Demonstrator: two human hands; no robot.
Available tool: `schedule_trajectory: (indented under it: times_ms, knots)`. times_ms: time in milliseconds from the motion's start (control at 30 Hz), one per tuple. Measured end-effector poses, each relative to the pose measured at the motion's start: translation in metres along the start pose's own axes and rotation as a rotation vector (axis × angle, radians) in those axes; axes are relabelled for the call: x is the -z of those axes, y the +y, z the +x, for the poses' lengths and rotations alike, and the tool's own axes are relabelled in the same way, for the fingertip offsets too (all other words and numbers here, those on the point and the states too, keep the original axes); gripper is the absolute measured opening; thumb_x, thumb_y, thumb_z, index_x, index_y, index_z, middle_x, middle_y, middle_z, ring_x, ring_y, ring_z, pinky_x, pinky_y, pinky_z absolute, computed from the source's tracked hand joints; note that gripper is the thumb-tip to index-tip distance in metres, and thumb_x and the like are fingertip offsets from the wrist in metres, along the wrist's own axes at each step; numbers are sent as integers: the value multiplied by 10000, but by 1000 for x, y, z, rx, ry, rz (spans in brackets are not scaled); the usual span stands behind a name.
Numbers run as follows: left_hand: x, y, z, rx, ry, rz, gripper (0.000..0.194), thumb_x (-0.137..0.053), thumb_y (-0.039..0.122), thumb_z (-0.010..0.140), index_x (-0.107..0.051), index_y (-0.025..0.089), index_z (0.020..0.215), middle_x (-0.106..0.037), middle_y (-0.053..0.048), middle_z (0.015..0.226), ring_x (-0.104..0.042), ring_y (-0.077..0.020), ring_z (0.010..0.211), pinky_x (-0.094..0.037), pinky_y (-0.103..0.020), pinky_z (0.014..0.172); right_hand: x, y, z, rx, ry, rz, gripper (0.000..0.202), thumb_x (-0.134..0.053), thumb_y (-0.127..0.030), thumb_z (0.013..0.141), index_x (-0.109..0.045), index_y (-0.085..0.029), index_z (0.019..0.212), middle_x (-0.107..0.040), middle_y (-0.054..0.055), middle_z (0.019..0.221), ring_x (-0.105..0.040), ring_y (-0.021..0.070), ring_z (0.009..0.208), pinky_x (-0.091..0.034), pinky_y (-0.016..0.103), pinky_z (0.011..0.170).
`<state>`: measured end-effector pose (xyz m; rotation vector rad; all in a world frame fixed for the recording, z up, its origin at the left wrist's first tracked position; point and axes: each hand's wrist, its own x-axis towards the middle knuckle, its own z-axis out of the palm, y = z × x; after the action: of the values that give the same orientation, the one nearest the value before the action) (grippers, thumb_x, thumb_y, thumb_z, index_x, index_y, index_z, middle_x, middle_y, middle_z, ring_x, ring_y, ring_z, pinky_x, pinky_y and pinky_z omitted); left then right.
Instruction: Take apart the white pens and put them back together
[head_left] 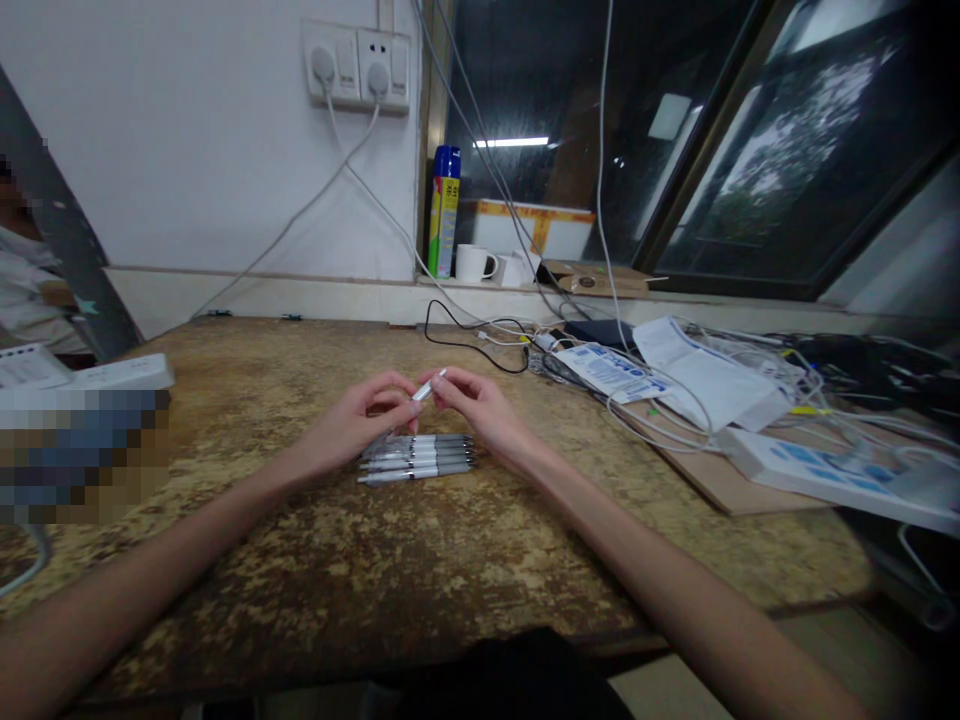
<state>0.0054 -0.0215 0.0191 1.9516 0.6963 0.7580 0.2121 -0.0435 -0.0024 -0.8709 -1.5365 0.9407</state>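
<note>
Between my two hands, above the worn wooden table (420,560), is a slim white and silver pen part (426,389), tilted up to the right; whether it is a whole pen is hidden by my fingers. My left hand (373,408) pinches its lower left end with thumb and fingers. At the upper right end, my right hand (480,402) grips it with thumb and forefinger. Just below and between the hands, several white and grey pens (420,460) lie side by side in a row, dark tips pointing right. My left fingers partly cover their left ends.
On the right, cables, papers (705,375) and a white power strip (817,470) crowd a thin board (712,485). A spray can (445,212), a white mug (472,262) and a cardboard box (596,279) stand on the sill. At left is a white power strip (127,371); a person sits beyond.
</note>
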Motion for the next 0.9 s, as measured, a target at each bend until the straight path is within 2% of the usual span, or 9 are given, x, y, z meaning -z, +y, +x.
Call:
schedule_trajectory:
  times_ms: [67,200,300,367,433,533,700,900]
  knots:
    - [-1,0,0,7,14,22,269,-609,472,957,-638,219,1045,-712,-43,855,-599,-173,727,-441,-294,641,2,2,1,2,23,31,275,-657,-499,926,-703,-232,971,-656,24,949,-584,175,913,-489,330,924]
    - [2,-4,2,14,83,50,317,-523,490,994,-668,212,1044,-705,-56,878,-539,-152,645,-403,-284,572,16,2,7,-48,224,335,327,-651,-569,914,-576,-254,959,-661,34,1065,-638,186,1024,-520,351,954]
    - [7,-11,5,-1,140,38,331,-505,480,1006,-672,196,1045,-695,-48,884,-530,-143,632,-412,-274,572,31,-1,11,-47,340,462,283,-633,-522,942,-499,-273,942,-614,10,911,-630,175,885,-541,359,901]
    - [11,-17,7,-4,167,37,349,-503,490,1008,-671,186,1047,-694,-42,888,-537,-144,640,-421,-266,575,39,-5,13,-15,387,522,238,-593,-467,973,-481,-270,899,-484,-23,747,-531,155,699,-540,339,848]
    - [15,-22,9,-2,180,49,368,-504,501,1006,-673,176,1038,-695,-41,883,-543,-146,647,-424,-262,578,43,-9,13,-10,400,601,245,-510,-431,1007,-463,-260,838,-335,-42,670,-387,150,585,-529,321,774]
    - [20,-32,10,8,205,94,375,-492,490,1009,-683,168,1022,-702,-44,869,-554,-154,675,-422,-259,603,45,-14,10,-7,379,678,311,-417,-416,1024,-421,-250,761,-227,-44,656,-273,157,553,-487,302,656]
    - [22,-49,12,21,197,144,378,-490,473,999,-696,158,1023,-721,-50,847,-578,-173,713,-421,-266,629,46,-19,7,32,334,661,327,-444,-392,982,-362,-247,702,-176,-45,648,-206,163,553,-417,283,565]
    - [21,-61,17,8,156,145,382,-498,473,990,-701,149,1004,-728,-56,839,-600,-182,741,-453,-284,695,49,-20,7,12,339,810,277,-389,-331,1006,-457,-236,754,-212,-43,648,-248,160,553,-413,270,560]
